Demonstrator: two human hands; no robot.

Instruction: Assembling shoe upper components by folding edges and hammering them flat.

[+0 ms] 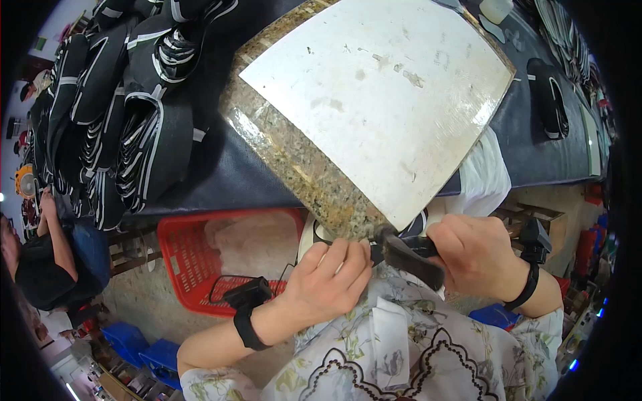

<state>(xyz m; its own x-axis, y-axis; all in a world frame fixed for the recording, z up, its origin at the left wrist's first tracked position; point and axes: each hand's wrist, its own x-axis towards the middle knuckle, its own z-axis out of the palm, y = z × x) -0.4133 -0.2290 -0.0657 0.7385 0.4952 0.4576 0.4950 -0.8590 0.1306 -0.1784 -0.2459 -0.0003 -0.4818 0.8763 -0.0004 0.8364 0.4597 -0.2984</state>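
My right hand (471, 257) is closed around the handle of a hammer. The hammer's dark, broad head (416, 262) sits just off the near corner of a speckled stone slab (287, 144). My left hand (332, 277) has its fingers curled at that same corner, gripping a black shoe upper (377, 254) of which only a small part shows. The hammer head and my fingers hide the rest of it. A worn white board (394, 100) lies on top of the slab.
Stacks of black shoe uppers with white trim (157, 147) fill the table's left side. Another black piece (548, 100) lies at the right. Below the table edge stands a red plastic basket (180, 267). A white bag (485, 174) hangs right of the slab. Another person (53, 254) sits far left.
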